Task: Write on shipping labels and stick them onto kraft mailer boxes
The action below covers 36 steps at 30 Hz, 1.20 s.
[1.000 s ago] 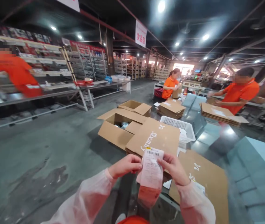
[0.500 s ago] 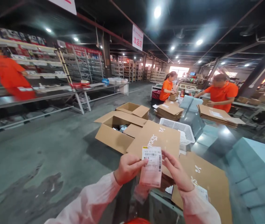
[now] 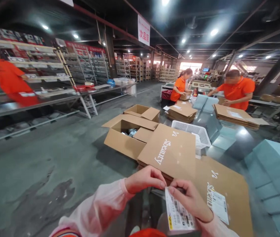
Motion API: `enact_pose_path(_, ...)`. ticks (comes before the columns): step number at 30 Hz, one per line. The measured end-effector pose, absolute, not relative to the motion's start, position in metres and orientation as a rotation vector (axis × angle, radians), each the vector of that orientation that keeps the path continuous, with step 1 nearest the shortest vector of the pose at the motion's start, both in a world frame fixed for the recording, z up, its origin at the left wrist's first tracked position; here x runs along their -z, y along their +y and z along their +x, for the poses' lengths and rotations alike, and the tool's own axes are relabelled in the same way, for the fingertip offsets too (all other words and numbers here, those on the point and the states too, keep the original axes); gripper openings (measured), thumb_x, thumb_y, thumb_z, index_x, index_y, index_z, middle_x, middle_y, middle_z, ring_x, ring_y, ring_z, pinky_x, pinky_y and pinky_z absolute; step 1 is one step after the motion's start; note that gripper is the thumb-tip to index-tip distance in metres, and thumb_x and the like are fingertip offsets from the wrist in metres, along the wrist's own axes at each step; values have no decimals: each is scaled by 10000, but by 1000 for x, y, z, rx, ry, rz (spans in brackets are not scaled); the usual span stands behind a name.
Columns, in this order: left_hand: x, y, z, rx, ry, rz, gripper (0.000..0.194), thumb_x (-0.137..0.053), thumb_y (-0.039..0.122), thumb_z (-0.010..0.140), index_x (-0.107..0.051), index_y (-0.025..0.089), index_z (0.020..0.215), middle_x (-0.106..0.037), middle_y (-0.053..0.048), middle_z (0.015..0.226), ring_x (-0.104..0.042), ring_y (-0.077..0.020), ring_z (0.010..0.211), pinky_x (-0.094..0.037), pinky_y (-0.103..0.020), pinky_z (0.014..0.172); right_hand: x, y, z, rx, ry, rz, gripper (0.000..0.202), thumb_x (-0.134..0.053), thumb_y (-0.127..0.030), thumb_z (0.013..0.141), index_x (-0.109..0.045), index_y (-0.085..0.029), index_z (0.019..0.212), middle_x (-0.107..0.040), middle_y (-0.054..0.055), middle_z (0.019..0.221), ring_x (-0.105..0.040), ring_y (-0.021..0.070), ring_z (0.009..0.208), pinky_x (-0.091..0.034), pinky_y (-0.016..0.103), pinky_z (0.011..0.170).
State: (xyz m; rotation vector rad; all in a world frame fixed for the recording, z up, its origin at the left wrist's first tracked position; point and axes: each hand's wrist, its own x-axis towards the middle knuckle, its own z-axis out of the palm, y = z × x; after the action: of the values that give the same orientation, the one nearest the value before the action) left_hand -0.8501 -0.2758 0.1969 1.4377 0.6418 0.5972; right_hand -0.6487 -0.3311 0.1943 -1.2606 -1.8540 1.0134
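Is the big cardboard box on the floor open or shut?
Open: the box has its flaps spread outward, and small items show inside.

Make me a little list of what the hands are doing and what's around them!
left hand: pinching the top edge of the label
right hand: holds the label from behind
label: white, barcode printed, tilted downward
flat box: brown cardboard, "Beauty" in white, just beyond the hands
white basket: behind the flat box
open carton: on the floor, left
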Motion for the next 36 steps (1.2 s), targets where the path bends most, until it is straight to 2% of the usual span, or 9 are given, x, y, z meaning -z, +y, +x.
enact_pose_path(9,-176,-267,-841,-476,555,1271,185,-781,282,546,-756,140,661,-626,2,596,-504,-111,608,-382,-235,611,-190,-328,-651,-1026,-1868,-1263,358,-607,-464,801,-603,-158,614,-520,-4,563,-441,103,523,-377,235,506)
enact_pose_path(13,-165,-261,-834,-420,523,1035,134,-752,217,505,-691,115,567,-553,23,484,-434,-77,502,-315,-228,545,-185,-327,-651,-736,-1948,-1081,279,-620,-352,840,-655,-196,1068,-641,81,954,-606,181,834,-515,284,711)
enact_pose_path(15,-156,-258,-829,-357,456,851,110,-699,185,494,-641,104,541,-508,27,463,-405,-65,471,-297,-223,523,-187,-326,-650,-416,-2090,-911,340,-602,-228,855,-614,-283,1191,-605,87,1132,-563,216,1058,-498,353,878)
enact_pose_path(19,-143,-257,-824,-319,363,675,137,-656,200,541,-587,121,629,-474,42,512,-416,-65,477,-331,-208,523,-190,-326,-646,-144,-2110,-811,221,-594,-108,836,-673,-275,958,-645,57,985,-588,211,1032,-521,343,852)
enact_pose_path(24,-148,-259,-833,-698,345,1301,337,-689,277,762,-613,211,1084,-625,-4,845,-564,-109,711,-417,-225,653,-183,-328,-649,-298,-1840,-1069,41,-670,-202,807,-664,-243,807,-598,79,1005,-646,176,858,-577,255,686)
enact_pose_path(27,-150,-256,-837,-879,360,1658,219,-652,345,827,-725,155,909,-661,-70,849,-584,-139,789,-428,-249,735,-178,-325,-655,-434,-1721,-1185,62,-681,-292,801,-699,-238,775,-517,120,1151,-635,202,918,-584,230,585)
enact_pose_path(29,-146,-253,-837,-954,387,1692,275,-678,398,800,-735,130,768,-665,-86,795,-594,-146,753,-442,-250,714,-176,-321,-657,-562,-1680,-1250,126,-693,-349,786,-706,-231,747,-512,132,1160,-623,225,950,-578,227,541)
enact_pose_path(33,-129,-249,-833,-1103,405,1556,347,-736,420,740,-732,161,972,-691,-111,941,-642,-164,789,-495,-257,711,-176,-308,-662,-743,-1639,-1322,212,-722,-425,739,-701,-220,691,-587,146,1065,-560,299,1101,-554,225,502)
enact_pose_path(36,-118,-246,-832,-1216,372,1594,253,-713,386,769,-769,179,904,-729,-116,895,-676,-176,797,-511,-257,722,-177,-299,-666,-726,-1595,-1336,227,-743,-446,705,-718,-221,691,-618,146,1005,-578,302,1057,-545,235,487)
